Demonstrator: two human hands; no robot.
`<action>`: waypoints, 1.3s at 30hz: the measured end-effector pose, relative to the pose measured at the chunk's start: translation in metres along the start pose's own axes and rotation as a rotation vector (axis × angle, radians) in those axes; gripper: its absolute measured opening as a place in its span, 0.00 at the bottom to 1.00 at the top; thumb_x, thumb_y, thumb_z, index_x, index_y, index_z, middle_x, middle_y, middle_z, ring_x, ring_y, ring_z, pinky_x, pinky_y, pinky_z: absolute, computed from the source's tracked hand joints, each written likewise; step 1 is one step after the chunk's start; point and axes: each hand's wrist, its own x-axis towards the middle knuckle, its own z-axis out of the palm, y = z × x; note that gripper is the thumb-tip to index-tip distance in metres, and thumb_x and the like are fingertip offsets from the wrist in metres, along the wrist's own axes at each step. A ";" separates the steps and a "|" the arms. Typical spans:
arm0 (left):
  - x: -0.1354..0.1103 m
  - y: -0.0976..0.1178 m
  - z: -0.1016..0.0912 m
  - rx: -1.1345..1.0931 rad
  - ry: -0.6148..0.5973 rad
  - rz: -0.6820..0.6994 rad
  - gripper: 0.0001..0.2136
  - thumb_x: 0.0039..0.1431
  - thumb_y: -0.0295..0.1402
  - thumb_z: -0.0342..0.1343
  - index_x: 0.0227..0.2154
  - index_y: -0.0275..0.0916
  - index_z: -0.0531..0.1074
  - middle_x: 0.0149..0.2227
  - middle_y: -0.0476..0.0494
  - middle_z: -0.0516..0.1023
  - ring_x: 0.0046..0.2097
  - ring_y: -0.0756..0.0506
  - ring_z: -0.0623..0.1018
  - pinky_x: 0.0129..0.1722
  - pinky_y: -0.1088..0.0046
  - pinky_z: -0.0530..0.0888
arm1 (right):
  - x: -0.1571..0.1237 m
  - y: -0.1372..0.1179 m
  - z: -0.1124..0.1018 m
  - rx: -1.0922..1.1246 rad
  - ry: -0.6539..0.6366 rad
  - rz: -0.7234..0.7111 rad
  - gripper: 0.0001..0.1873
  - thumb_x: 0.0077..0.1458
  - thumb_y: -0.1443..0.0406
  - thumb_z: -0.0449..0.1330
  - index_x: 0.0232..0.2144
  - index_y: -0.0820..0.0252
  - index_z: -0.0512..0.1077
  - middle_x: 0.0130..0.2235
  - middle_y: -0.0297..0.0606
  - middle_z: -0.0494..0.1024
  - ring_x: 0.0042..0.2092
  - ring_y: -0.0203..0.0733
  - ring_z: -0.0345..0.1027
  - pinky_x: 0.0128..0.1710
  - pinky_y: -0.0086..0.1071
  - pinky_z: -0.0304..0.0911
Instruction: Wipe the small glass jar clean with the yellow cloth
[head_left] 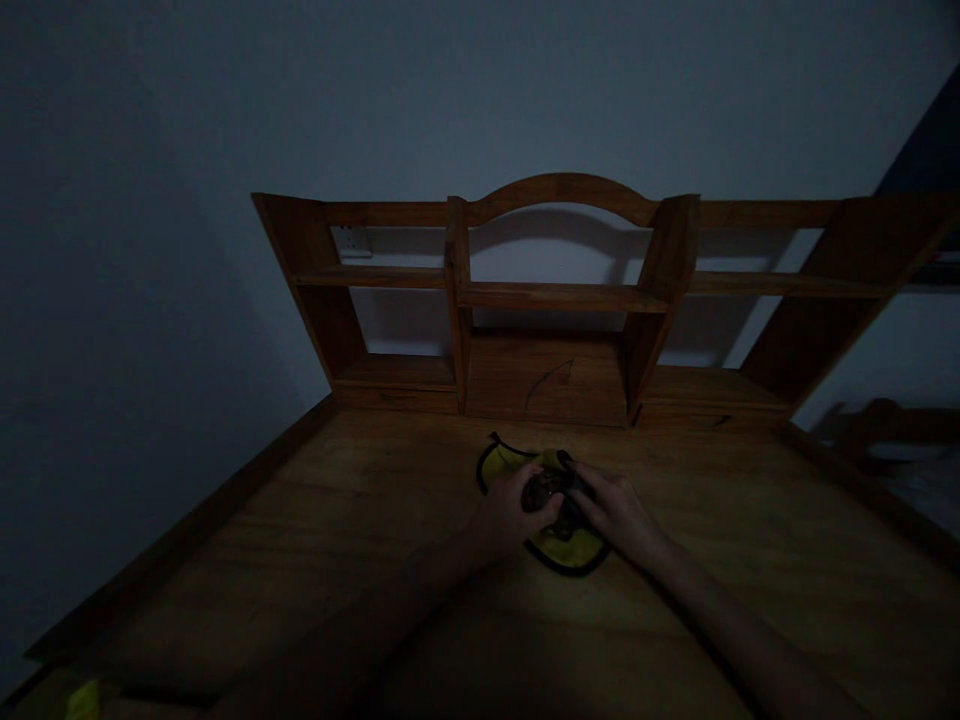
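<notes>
The room is dim. A yellow cloth with a dark border lies on the wooden desk in front of me. Both my hands meet over it. My left hand curls round a small dark rounded object on the cloth. My right hand has its fingers closed on the same object from the right. What the object is I cannot make out in the poor light.
A wooden shelf unit with open compartments stands at the back of the desk against a pale wall. A wall socket shows behind its left part. Something yellow sits at the desk's near left corner.
</notes>
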 end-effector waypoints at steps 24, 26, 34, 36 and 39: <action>0.011 0.000 -0.002 -0.672 0.068 -0.094 0.20 0.63 0.44 0.47 0.54 0.40 0.61 0.42 0.42 0.74 0.31 0.48 0.76 0.30 0.71 0.77 | 0.012 -0.008 -0.004 1.327 0.014 0.467 0.15 0.53 0.62 0.65 0.44 0.55 0.74 0.48 0.38 0.75 0.48 0.43 0.69 0.51 0.34 0.61; 0.011 0.001 -0.002 -0.676 0.089 -0.073 0.20 0.63 0.43 0.47 0.54 0.40 0.61 0.46 0.41 0.72 0.39 0.46 0.76 0.32 0.71 0.78 | 0.012 -0.006 -0.004 1.337 0.010 0.454 0.16 0.53 0.63 0.65 0.45 0.55 0.73 0.49 0.38 0.74 0.49 0.43 0.69 0.52 0.34 0.60; 0.013 -0.003 -0.003 -0.664 0.130 -0.058 0.19 0.61 0.42 0.51 0.52 0.40 0.61 0.52 0.40 0.68 0.50 0.42 0.73 0.35 0.71 0.79 | 0.012 -0.007 -0.006 1.340 -0.010 0.425 0.20 0.51 0.67 0.66 0.48 0.56 0.71 0.49 0.38 0.74 0.50 0.44 0.68 0.54 0.37 0.59; 0.015 -0.005 -0.002 -0.654 0.158 -0.078 0.19 0.60 0.42 0.53 0.50 0.39 0.62 0.51 0.40 0.69 0.49 0.42 0.73 0.34 0.72 0.79 | 0.012 -0.009 -0.007 1.351 -0.026 0.408 0.23 0.50 0.67 0.66 0.49 0.55 0.70 0.49 0.38 0.74 0.51 0.44 0.67 0.55 0.37 0.58; 0.016 -0.008 -0.001 -0.634 0.169 -0.112 0.20 0.58 0.43 0.55 0.50 0.39 0.63 0.48 0.39 0.72 0.43 0.43 0.76 0.30 0.73 0.78 | 0.013 -0.010 -0.007 1.351 -0.040 0.401 0.26 0.49 0.67 0.66 0.51 0.55 0.68 0.51 0.39 0.73 0.52 0.45 0.67 0.56 0.38 0.57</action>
